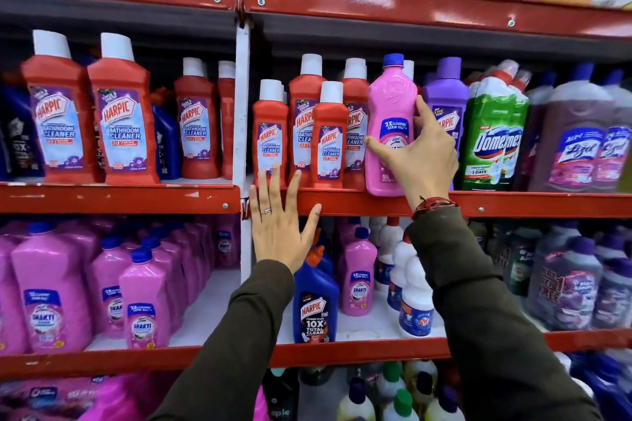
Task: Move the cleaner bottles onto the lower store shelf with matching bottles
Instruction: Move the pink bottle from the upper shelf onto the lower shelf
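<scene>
Left hand (282,225) spread flat at shelf edge (342,203) | right hand (415,154) fingers splayed, touching pink bottle (390,126)

I see my right hand (419,161) spread around a pink Lizol bottle (390,126) standing at the front edge of the middle shelf (513,204), among red Harpic bathroom cleaner bottles (328,143). My left hand (280,222) lies flat and open against the shelf lip. Matching pink bottles (143,297) fill the lower shelf (359,352).

Left hand (281,223) spread flat; right hand (419,154) raised, fingers curled open.
</scene>
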Tool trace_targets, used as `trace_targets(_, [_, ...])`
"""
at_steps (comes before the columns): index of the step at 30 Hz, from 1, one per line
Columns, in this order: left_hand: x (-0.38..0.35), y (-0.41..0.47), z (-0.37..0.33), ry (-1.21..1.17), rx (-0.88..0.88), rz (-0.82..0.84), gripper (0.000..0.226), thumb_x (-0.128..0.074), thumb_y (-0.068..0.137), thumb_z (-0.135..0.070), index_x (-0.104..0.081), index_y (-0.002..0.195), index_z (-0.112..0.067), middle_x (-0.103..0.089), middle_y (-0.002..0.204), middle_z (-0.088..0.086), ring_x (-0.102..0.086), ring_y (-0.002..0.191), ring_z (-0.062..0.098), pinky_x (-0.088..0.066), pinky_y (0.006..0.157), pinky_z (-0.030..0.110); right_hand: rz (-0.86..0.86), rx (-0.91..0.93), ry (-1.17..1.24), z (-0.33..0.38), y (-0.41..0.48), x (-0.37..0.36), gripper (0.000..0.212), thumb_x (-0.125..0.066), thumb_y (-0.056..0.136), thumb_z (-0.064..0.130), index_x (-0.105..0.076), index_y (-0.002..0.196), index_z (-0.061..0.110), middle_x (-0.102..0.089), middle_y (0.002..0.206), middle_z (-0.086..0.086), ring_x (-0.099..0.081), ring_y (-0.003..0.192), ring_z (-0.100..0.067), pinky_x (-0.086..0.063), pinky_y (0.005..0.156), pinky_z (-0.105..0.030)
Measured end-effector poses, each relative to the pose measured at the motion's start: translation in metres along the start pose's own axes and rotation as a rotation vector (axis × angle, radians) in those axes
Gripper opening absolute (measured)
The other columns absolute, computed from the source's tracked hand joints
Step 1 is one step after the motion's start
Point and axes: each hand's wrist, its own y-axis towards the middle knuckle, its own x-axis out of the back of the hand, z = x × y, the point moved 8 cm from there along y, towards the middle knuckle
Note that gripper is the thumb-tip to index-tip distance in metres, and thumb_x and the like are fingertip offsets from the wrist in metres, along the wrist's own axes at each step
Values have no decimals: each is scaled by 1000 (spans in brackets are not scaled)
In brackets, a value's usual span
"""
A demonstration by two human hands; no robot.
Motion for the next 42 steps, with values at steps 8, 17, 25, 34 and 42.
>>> trace_targets(8, [0,-51,-3,-50,6,-73,70,-36,101,-56,-22,159,-18,-11,170,19,-7,158,38,7,129,49,-14,-47,82,-20,-50,18,103,-83,60,68,-45,150,33,-71,128,6,-70,106,-14,-46,79,-23])
trace_targets(17, [-32,-114,13,-182,45,102,67,-37,101,-53,-26,158,-19,-12,171,11,-3,159,30,-3,130,50,104,-133,121,-71,-129,2,107,-83,56,68,-44,150,35,-66,132,7,-67,108,-12,-61,90,-41])
trace_targets(25, [-67,-172,29,-232,171,303,70,-34,101,-54,-25,159,-16,-18,170,9,-9,159,27,-14,129,47,219,-233,166,-124,-200,-30,94,-90,58,54,-45,138,36,-55,117,29,-57,103,9,-53,85,-16])
trace_targets(34, [-104,-220,42,-40,208,607,81,-19,96,-68,-43,148,-11,-45,155,15,-34,148,36,-19,127,50,325,-290,138,-166,-225,-71,93,-94,61,43,-45,138,25,-60,130,2,-62,113,-16,-58,93,-36])
trace_targets(42, [-112,-222,44,-24,207,579,73,-28,98,-67,-47,144,-14,-45,155,14,-34,149,37,-19,128,51,366,-356,137,-182,-235,-85,93,-95,61,47,-47,137,23,-62,131,1,-64,117,-18,-60,97,-44])
